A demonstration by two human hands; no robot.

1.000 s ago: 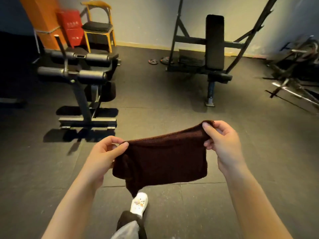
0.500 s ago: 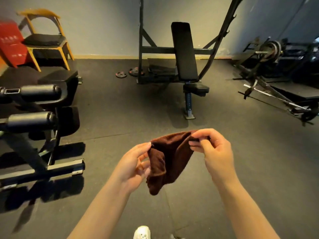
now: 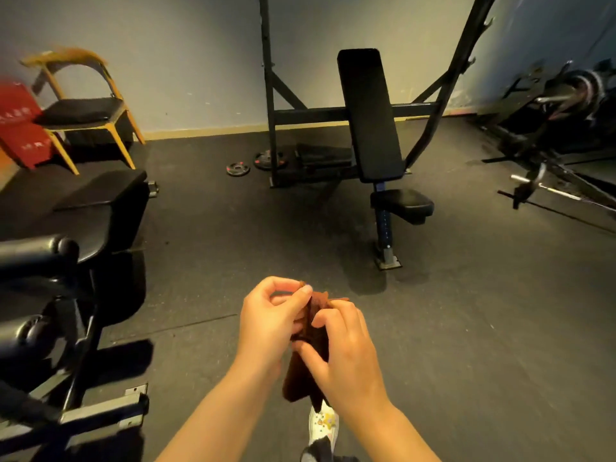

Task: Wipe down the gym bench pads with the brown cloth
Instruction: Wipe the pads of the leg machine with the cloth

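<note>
The brown cloth [image 3: 308, 328] hangs bunched and folded between both hands, its long axis running roughly up and down; the left hand [image 3: 270, 323] pinches its upper edge with thumb and curled fingers while the right hand [image 3: 346, 353] grips its middle from the other side. The bench back pad [image 3: 368, 111] and the seat pad [image 3: 401, 200] below it stand well apart from the cloth, ahead and slightly to the right. So the right hand is the nearer one, and I judge no pad wiped yet.
</note>
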